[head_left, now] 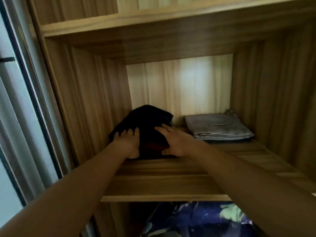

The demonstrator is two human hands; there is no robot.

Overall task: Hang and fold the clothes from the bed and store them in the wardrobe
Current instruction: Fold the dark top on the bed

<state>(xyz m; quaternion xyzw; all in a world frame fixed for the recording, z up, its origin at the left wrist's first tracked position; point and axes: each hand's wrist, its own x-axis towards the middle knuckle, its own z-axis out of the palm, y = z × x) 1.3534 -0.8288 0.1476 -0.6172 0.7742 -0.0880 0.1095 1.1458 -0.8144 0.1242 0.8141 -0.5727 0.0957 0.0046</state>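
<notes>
A folded black garment (147, 120) with a dark red patch near its front lies at the back left of the wooden wardrobe shelf (162, 178). My left hand (127, 142) rests on its left side, fingers spread over the top and thumb at the front edge. My right hand (172, 141) lies flat on its right side with straight fingers, its thumb against the front edge. A folded grey garment (218, 127) sits at the back right of the same shelf, apart from the black one.
Wooden side walls close the shelf compartment left and right, with another shelf (119, 23) above. Below the shelf are blue patterned clothes (196, 219) and a green piece (232, 214). A dark-framed sliding door (25, 100) stands at the left.
</notes>
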